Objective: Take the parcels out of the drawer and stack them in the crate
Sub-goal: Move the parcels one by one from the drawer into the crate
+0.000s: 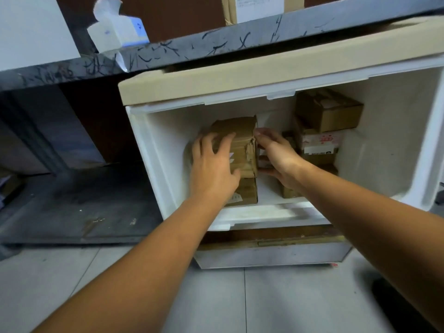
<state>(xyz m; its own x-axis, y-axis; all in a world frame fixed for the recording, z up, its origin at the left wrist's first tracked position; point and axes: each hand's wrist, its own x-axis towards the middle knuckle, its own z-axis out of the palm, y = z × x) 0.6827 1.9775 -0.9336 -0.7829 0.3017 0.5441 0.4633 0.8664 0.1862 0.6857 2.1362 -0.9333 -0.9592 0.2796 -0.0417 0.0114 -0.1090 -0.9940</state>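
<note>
table (216, 48) — dark, marbled | white device (115, 27) on it, 1 cardboard box (228, 10) behind | floor (264, 304) — grey tiles

Taped brown parcel (242, 150) atop another, lt side white container (156, 145), parcel stack (322, 131) rt
</note>
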